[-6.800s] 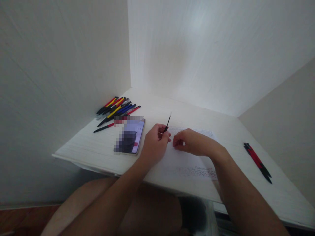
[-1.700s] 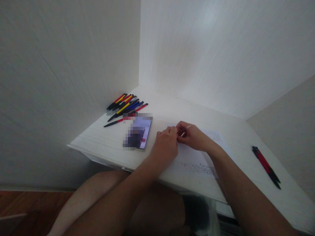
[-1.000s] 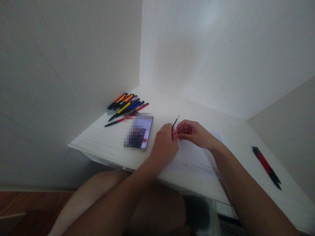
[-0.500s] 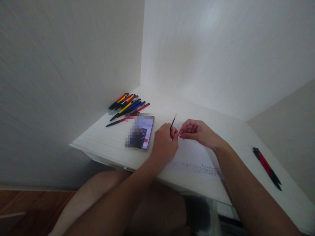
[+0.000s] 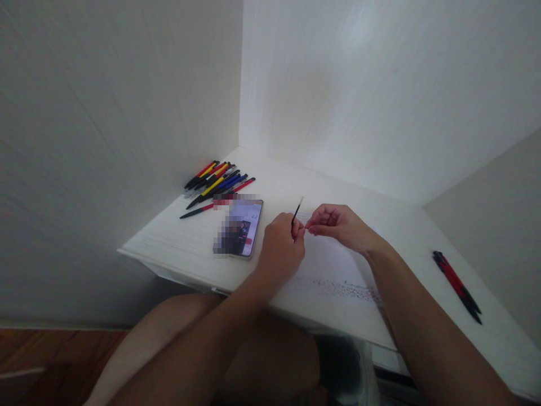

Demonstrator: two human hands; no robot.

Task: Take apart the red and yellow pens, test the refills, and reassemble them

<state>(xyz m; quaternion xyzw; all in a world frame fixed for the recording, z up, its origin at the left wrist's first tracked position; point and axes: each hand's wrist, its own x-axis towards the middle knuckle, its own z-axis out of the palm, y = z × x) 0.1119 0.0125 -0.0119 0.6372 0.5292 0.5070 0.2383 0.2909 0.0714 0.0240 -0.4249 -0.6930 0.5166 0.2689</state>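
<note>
My left hand (image 5: pixel 281 245) is closed round a thin pen refill (image 5: pixel 296 211), which sticks up and away from my fingers, dark at the base and pale at the tip. My right hand (image 5: pixel 338 225) hovers right beside it with thumb and fingers pinched together; whatever they hold is too small to make out. Both hands are above a white sheet of paper (image 5: pixel 333 270) with rows of small red and dark marks, lying on the white desk (image 5: pixel 177 239).
A bunch of several red, yellow, blue and black pens (image 5: pixel 215 183) lies at the desk's far left corner. A phone (image 5: pixel 239 228) lies face up left of my hands. Two red-and-black pens (image 5: pixel 456 285) lie at the right. White walls enclose the desk on the left and the far side.
The refill swung from lying across between both hands to pointing upward in my left hand. My right hand let go of it and drew slightly to the right.
</note>
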